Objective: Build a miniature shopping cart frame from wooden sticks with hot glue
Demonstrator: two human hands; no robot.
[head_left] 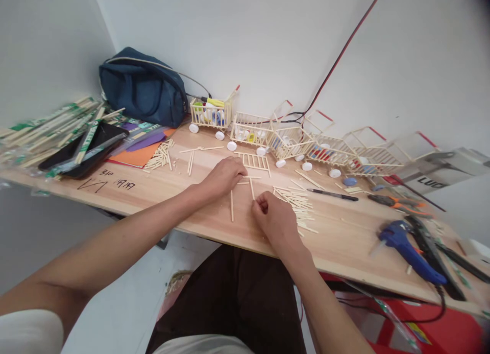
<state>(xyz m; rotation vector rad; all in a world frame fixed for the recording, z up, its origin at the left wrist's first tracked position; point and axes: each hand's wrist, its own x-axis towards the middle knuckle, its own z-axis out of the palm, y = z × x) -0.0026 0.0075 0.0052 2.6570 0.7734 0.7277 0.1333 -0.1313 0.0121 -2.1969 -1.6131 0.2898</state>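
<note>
My left hand lies knuckles-up on the wooden table, fingers curled down over thin wooden sticks near a small stick ladder panel. My right hand rests just to its right, fingers pinched together at the end of a short stick. Another loose stick lies upright between the two hands. A pile of cut sticks sits beside my right hand.
A row of stick-built carts with white cap wheels lines the wall. A blue bag, packed chopsticks, coloured paper, a black pen, orange pliers and a blue glue gun also lie here.
</note>
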